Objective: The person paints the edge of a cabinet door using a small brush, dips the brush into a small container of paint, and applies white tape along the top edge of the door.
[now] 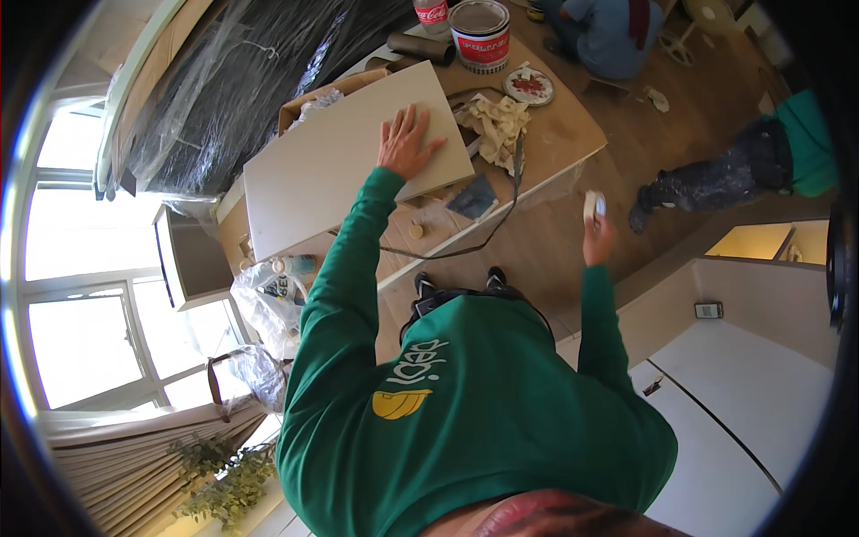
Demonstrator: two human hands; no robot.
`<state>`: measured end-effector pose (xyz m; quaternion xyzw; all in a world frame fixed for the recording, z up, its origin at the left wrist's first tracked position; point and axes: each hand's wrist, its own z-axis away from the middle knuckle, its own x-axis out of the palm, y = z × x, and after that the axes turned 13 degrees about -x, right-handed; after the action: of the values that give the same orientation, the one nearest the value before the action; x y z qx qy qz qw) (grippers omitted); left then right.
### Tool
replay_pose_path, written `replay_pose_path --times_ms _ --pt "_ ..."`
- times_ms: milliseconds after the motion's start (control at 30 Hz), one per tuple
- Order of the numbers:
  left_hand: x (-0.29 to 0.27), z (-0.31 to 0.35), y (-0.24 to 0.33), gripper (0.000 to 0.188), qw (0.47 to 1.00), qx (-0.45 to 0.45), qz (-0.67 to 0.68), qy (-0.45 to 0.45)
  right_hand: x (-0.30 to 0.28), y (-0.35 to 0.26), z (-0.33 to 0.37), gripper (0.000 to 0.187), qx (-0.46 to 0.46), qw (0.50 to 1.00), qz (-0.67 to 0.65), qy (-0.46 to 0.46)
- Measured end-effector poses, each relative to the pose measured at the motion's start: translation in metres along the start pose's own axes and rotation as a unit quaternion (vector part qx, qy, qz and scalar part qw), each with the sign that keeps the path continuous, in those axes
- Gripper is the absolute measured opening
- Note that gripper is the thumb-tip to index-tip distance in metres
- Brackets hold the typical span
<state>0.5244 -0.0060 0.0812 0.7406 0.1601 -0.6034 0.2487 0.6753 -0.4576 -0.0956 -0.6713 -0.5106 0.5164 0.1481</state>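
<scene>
My left hand (410, 143) rests with its fingers spread on a flat beige panel (331, 170), which lies across the top of a worktable (568, 125). Out to the right, away from the table, my right hand (598, 240) is closed round a small cream-and-white object (591, 207); it may be a roll of tape, but its kind is not clear. Right of the panel lie a crumpled cream cloth (497, 123) and a dark flat sheet (472, 197). A dark strap or cable (512, 201) loops over the table's near edge.
A paint can (480, 40), its stained lid (529, 87) and a bottle (433, 13) stand at the far end. Black plastic wrap (242, 72) covers something behind. One person (601, 36) crouches beyond the table; another person's leg (716, 190) reaches in from the right. Plastic bags (268, 300) sit left.
</scene>
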Motion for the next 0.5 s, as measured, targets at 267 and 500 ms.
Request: replay_pose_path --times_ms 267,500 --pt "0.003 -0.028 0.019 0.079 0.999 0.025 -0.002 -0.036 -0.075 -0.003 0.096 0.039 0.171 0.983 0.051 0.038" --pt "-0.013 -0.023 0.022 0.069 0.999 0.038 -0.005 -0.039 -0.064 -0.018 0.053 0.034 0.186 0.978 -0.052 0.077"
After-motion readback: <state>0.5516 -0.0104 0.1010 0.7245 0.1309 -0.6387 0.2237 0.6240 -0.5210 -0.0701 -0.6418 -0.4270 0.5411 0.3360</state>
